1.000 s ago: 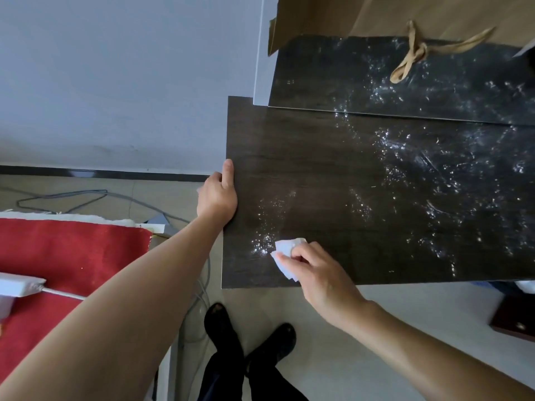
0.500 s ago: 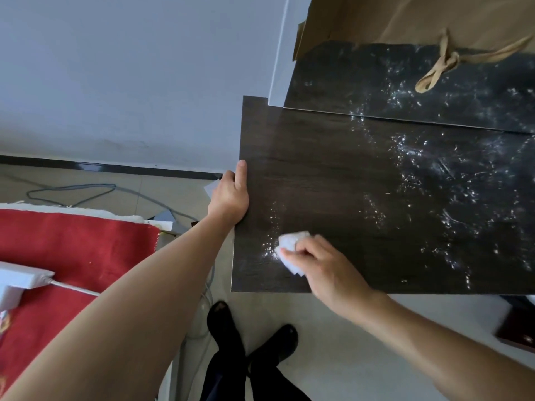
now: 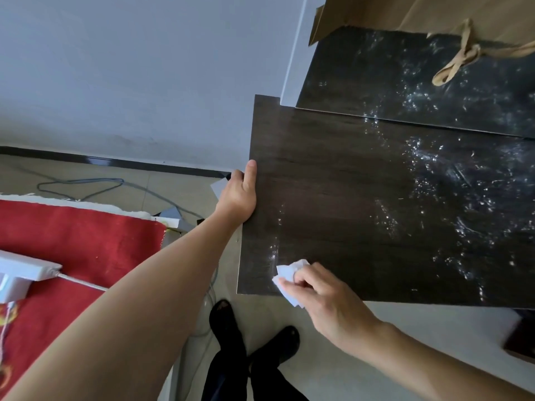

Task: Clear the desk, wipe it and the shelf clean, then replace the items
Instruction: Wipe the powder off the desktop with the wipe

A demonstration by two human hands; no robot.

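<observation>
A dark wood-grain desk fills the right half of the view, its surface speckled with white residue toward the right. Behind it sits a raised dark shelf, equally speckled. My right hand pinches a white folded wipe and presses it on the desk's near left corner. My left hand grips the desk's left edge, thumb lying on top.
A brown paper bag with a tan ribbon handle stands on the shelf. A red cloth with a white power strip lies at left. Cables trail over the floor. My black shoes stand below the desk edge.
The right hand has slid the wipe a little toward the desk's front edge near the left corner. The left hand keeps its hold on the desk's side; the camera has shifted left.
</observation>
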